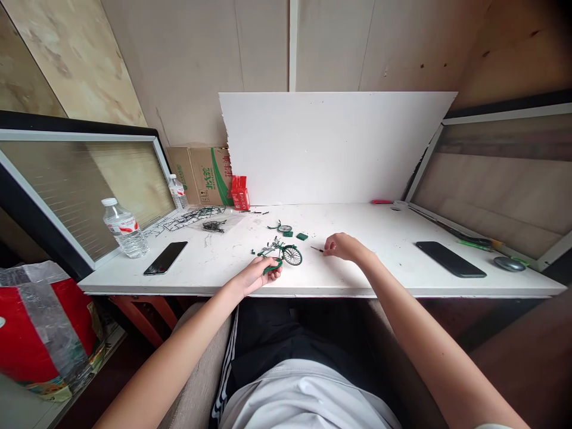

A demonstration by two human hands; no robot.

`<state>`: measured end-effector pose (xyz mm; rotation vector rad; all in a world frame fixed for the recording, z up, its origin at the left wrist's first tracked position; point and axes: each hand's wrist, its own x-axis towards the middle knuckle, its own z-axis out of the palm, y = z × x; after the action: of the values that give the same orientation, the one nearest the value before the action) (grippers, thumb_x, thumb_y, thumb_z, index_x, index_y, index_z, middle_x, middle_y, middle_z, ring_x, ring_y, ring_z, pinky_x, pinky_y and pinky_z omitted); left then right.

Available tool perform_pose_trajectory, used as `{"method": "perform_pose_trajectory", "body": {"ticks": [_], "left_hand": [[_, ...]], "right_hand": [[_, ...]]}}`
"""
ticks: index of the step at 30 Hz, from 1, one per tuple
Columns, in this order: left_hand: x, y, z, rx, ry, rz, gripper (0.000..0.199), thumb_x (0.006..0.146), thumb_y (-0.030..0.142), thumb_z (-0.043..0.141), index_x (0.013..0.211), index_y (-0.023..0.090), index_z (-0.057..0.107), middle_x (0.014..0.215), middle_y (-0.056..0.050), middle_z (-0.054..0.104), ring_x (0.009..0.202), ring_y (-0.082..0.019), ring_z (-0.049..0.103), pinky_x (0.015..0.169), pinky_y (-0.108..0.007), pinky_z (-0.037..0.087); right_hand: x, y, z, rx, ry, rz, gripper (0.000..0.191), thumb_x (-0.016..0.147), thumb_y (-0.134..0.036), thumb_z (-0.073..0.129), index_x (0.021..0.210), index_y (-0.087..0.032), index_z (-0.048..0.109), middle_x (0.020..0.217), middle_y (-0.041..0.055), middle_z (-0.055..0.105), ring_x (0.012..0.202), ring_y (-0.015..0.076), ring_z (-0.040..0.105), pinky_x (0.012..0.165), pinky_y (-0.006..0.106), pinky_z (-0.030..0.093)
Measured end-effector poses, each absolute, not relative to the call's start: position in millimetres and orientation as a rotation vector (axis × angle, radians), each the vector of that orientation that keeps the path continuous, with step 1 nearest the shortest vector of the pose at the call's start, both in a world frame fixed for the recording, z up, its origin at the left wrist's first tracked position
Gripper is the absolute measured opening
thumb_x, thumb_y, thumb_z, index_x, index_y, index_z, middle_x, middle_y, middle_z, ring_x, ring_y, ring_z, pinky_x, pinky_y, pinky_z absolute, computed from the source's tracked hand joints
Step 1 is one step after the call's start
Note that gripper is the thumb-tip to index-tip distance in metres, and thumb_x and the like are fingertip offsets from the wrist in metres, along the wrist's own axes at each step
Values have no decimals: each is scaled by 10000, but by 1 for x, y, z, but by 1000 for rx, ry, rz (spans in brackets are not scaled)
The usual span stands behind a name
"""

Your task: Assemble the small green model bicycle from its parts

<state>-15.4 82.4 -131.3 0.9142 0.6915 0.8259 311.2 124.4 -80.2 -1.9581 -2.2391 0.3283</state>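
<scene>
In the left hand [261, 274]: green model bicycle [292, 255]

Held in curled, nearly closed fingers; best steadied lightly, sparing the spokes. To its right, pinched in the nearly closed right hand [342, 246], a thin dark piece [317, 248]. Beyond the left hand, loose green pieces [302, 236].

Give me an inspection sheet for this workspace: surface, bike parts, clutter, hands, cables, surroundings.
Surface: white table, dark marks and specks near the middle.
Job's things: green model bicycle, two small green blocks behind it.
Clutter: two bottles, two phone-like slabs, parts frames, red box.
Grippers: left hand holds a green piece at the bicycle; right hand pinches a thin dark piece.
Cables: nothing seen for certain.
Surroundings: white board behind; framed panels either side.
</scene>
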Motion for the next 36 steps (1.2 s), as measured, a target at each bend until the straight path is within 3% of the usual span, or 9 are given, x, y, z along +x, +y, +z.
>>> {"method": "perform_pose_trajectory", "body": {"ticks": [6,10,13,17,23,36], "left_hand": [[-14,81,-130,918,675,829,180,758,169,786,882,103,674,813,-59,621,737,-108,583,686,-212,466],[-13,79,-128,904,690,847,155,757,154,779,836,106,655,815,-65,621,735,-109,580,684,-217,466],[-14,80,-128,906,698,848,153,761,155,778,837,102,656,823,-70,624,742,-110,583,694,-223,469],[-15,82,-130,902,683,829,164,768,158,780,879,99,676,840,-63,621,755,-107,586,711,-223,470],[-16,84,-134,914,666,837,157,767,153,786,857,109,664,847,-60,625,769,-112,595,730,-234,467],[-15,79,-130,923,686,899,222,735,170,840,872,122,671,883,-49,647,816,-125,620,765,-253,474]], "right_hand": [[306,125,-90,-1905,-2262,303,176,964,-284,643,1057,-187,756,1135,144,760,898,241,712,722,296,504],[299,121,-87,-1697,-2201,362,162,982,-255,611,1065,-185,732,1081,131,767,874,219,706,744,297,518],[288,115,-78,-1376,-2056,498,204,981,-354,642,1021,-183,747,1029,109,773,883,210,706,765,301,556],[268,106,-64,-1111,-1746,715,373,891,-527,753,1019,-177,765,1059,111,766,846,205,700,680,313,602],[246,84,-46,-883,-1582,759,389,773,-523,883,983,-205,803,1087,91,774,825,191,689,643,308,587],[218,46,-30,-762,-1818,769,352,934,-549,722,1019,-211,775,1086,86,753,908,203,684,698,308,592]]}}
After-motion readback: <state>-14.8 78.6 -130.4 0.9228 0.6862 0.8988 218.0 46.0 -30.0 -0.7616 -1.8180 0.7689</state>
